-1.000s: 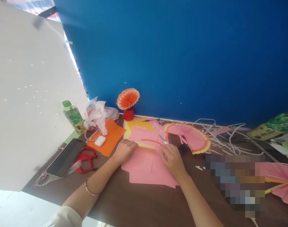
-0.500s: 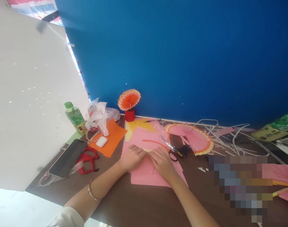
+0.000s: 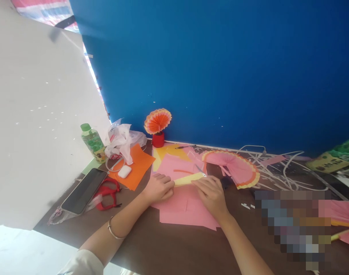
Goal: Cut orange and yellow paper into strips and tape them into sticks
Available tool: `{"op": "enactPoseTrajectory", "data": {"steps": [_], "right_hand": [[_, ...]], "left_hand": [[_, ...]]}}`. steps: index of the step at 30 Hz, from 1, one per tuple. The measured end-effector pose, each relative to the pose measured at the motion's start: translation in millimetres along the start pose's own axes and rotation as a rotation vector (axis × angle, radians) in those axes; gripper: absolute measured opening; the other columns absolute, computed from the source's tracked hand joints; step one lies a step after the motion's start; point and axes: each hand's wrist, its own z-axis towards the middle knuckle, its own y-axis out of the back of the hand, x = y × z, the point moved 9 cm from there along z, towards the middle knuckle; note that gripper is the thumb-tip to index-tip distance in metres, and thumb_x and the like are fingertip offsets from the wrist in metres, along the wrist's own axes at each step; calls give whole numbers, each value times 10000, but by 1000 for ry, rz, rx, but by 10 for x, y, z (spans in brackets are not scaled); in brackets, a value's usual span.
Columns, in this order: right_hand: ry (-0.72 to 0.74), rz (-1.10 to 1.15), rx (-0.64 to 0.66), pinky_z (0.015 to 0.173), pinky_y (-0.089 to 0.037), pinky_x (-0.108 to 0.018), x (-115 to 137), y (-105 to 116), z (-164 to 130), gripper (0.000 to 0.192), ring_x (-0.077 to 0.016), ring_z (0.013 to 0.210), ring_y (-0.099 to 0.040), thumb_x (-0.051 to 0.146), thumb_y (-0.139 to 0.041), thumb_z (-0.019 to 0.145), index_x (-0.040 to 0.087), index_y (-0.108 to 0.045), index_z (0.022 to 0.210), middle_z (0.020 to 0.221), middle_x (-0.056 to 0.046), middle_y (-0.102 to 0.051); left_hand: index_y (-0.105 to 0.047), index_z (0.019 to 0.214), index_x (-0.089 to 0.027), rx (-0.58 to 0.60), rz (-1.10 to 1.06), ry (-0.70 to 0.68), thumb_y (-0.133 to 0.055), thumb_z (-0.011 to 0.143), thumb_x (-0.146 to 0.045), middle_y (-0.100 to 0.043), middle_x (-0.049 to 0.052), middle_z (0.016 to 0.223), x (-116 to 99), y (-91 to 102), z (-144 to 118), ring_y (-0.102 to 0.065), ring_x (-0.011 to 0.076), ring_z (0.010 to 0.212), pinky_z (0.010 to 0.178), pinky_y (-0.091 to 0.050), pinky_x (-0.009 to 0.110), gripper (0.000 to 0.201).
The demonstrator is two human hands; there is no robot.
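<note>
A pale yellow paper strip (image 3: 186, 179) stretches between my hands above the pink paper sheets (image 3: 177, 210). My left hand (image 3: 159, 187) is closed with curled fingers at its left end. At the right end, my right hand (image 3: 211, 194) has its fingers pressed together on the strip; the thumb is mostly hidden. Just beyond that hand, the scissors (image 3: 201, 171) show only their blades, the handles being covered. A thin orange paper strip (image 3: 183, 171) lies behind the yellow one. To the right rests a pleated pink paper fan (image 3: 228, 164) with an orange and yellow edge.
At left are a phone (image 3: 84, 191), red straps (image 3: 113, 194), a white earphone case (image 3: 124, 171), orange paper (image 3: 140, 164) and a green-capped bottle (image 3: 92, 143). A pleated orange fan (image 3: 158, 121) stands in a red holder by the blue wall. White scraps (image 3: 288, 168) and cables lie right.
My hands have moved apart, the right one shifting rightward, and more of the yellow strip shows between them. My right hand now covers the scissors' handles.
</note>
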Motion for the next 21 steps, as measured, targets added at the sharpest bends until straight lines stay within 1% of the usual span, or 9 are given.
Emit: {"op": "enactPoseTrajectory", "data": {"steps": [3,5,8,10,13,15,17,19,21], "right_hand": [[-39,-32,-73,752,-399,-343,-209,139,-31,203,-160,714,-580,97,-490,796,220,-651,781,699,-6,-667],[-81,-72,-146,721,-414,-336,-358,254,-71,182,-169,713,-581,110,-507,791,220,-651,776,707,-14,-669],[-108,-136,-205,708,-418,-344,-433,336,-113,174,-186,727,-583,120,-515,789,224,-654,787,724,-23,-675],[-78,-110,-134,722,-417,-354,-351,233,-101,195,-194,763,-584,119,-495,802,227,-657,817,754,-28,-676],[-8,45,133,756,-421,-360,-118,-126,-83,231,-189,816,-574,138,-446,838,232,-654,871,839,-35,-668],[-20,128,290,733,-434,-350,-13,-337,-104,215,-186,802,-566,170,-446,849,232,-652,859,822,-39,-654],[-71,176,400,702,-444,-335,21,-473,-134,198,-184,790,-559,190,-451,850,226,-645,836,805,-44,-634],[-129,205,459,698,-447,-326,10,-533,-157,181,-183,798,-554,197,-454,848,221,-631,820,813,-46,-615],[-173,230,475,717,-445,-326,-14,-542,-166,156,-185,817,-549,202,-469,839,220,-619,799,823,-43,-601]], "left_hand": [[-490,654,-184,25,-117,93,-369,745,-147,-492,-4,595,138,-38,-38,-451,121,546,527,-287,253,156],[-487,669,-185,18,-209,226,-352,756,-134,-496,-9,600,289,-53,-72,-459,120,552,530,-310,241,168],[-498,733,-185,-103,-317,444,-318,800,-136,-527,0,654,504,26,-142,-492,128,606,576,-366,241,198],[-512,823,-180,-233,-368,488,-309,823,-145,-558,29,767,539,138,-170,-522,144,723,662,-405,264,205],[-509,972,-173,-305,-423,392,-369,814,-165,-553,74,954,420,228,-141,-511,175,908,785,-415,312,211],[-522,1014,-177,-216,-445,273,-442,787,-198,-547,84,1000,271,172,-85,-498,193,953,809,-417,330,242],[-563,997,-194,-75,-457,157,-507,763,-237,-559,77,997,120,52,-45,-498,203,951,813,-420,339,244],[-607,945,-216,40,-462,86,-525,767,-243,-585,58,965,28,-69,-36,-508,198,924,813,-418,342,197],[-635,896,-224,89,-462,73,-502,791,-207,-609,40,920,16,-149,-37,-522,184,886,803,-417,335,170]]}}
